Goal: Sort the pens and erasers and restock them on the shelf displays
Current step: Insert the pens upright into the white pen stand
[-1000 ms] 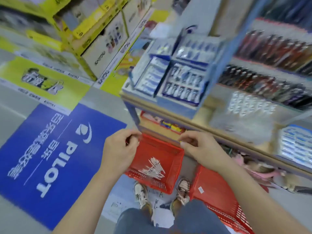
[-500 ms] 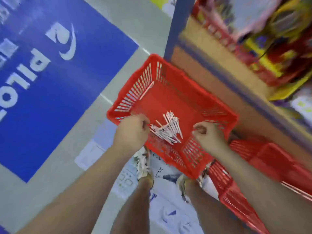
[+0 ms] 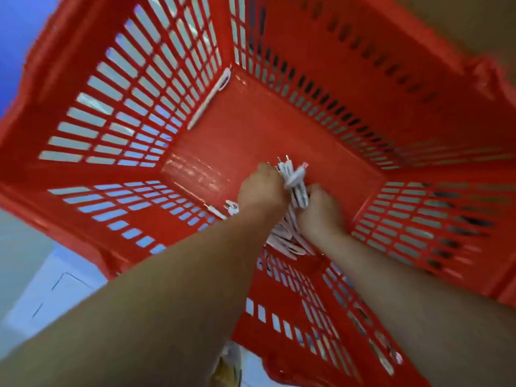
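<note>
The left hand point(image 3: 262, 191) had its fingers curled tight round a bundle of white pens point(image 3: 293, 177). The right hand point(image 3: 321, 212), just beside it, gripped the same bundle lower down. Loose pens point(image 3: 290, 243) lay between the wrists against the near wall. Beyond the knuckles, bare floor of the red basket point(image 3: 125, 113) ran to the far left edge, where a lone pen point(image 3: 209, 99) lay. Slatted walls closed in all round.

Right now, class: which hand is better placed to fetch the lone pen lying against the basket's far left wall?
Probably left: the left hand is nearer the lone pen; the right hand sits beyond the gripped bundle and would cross it.
</note>
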The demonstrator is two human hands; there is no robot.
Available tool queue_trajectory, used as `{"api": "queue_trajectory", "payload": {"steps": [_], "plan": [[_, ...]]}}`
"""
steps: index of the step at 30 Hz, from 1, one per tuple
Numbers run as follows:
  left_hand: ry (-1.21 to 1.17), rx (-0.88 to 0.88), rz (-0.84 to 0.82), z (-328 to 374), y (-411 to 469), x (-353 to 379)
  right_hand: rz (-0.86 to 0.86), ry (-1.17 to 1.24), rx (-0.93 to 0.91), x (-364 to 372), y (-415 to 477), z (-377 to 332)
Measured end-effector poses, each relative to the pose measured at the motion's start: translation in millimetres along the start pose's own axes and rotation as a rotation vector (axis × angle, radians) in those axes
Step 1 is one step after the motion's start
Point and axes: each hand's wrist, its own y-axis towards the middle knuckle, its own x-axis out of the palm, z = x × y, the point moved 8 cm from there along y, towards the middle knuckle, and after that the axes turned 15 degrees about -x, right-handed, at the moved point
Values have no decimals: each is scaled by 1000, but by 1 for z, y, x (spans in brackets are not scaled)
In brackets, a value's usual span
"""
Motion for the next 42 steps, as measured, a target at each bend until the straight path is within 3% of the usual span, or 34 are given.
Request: {"api": "queue_trajectory", "payload": {"steps": [4,7,15,17,21,23,26,30,33,38,42], "plan": [[-245,-129,3,-6,9,6,-57,261,5,5,5,2],[-322,-195,-28,-3,15,3,0,383,28,-8,8,-2],[-334,-114,-130,20,21,0,183,654,247,-35,3,14],[-443,-102,-183,16,16,-16,149,776,238,-34,0,6],[-810,-47,-497,16,-12,-42,-70,1231,220,-30,-20,-38],[-884,-49,-531,9,-22,-55,-157,1363,243,-35,-32,-58],[-663,-4,-373,-4,-15,-76,-173,1262,208,-44,-32,-65],[-216,73,170,-23,33,-119,-102,1178,167,-46,-17,-61],[16,80,402,-24,60,-129,-105,1152,119,-42,-5,-60],[87,-29,419,-30,88,-115,-190,1219,143,-29,1,-65],[172,19,364,-29,89,-109,-228,1163,109,-30,-1,-72]]}}
